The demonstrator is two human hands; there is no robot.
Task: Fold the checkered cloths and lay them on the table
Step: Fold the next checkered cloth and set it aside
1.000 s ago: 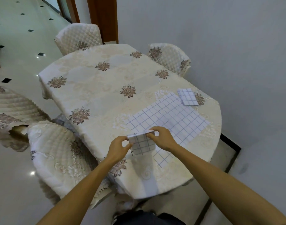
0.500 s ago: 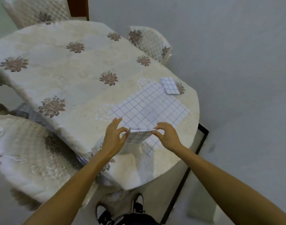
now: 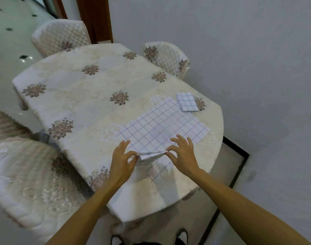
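Note:
A small folded white cloth with blue checks [image 3: 149, 157] hangs between my two hands just above the table's near edge. My left hand [image 3: 122, 160] pinches its left top corner and my right hand [image 3: 182, 153] pinches its right top corner, other fingers spread. Beneath and beyond it a large checkered cloth [image 3: 161, 126] lies spread flat on the table [image 3: 77, 96], one corner draping over the near edge. Another folded checkered cloth [image 3: 186, 102] rests at the far right of the table.
The table wears a cream floral tablecloth. Quilted covered chairs stand at the near left [image 3: 27, 179], the far left [image 3: 59, 38] and the far right [image 3: 166, 57]. A white wall [image 3: 248, 68] runs close along the table's right side. My shoes [image 3: 182, 236] show below.
The folded cloth was held upright and is now tipped nearly edge-on and lower, close to the spread cloth. My hands stay pinched on its top corners. The camera view has shifted.

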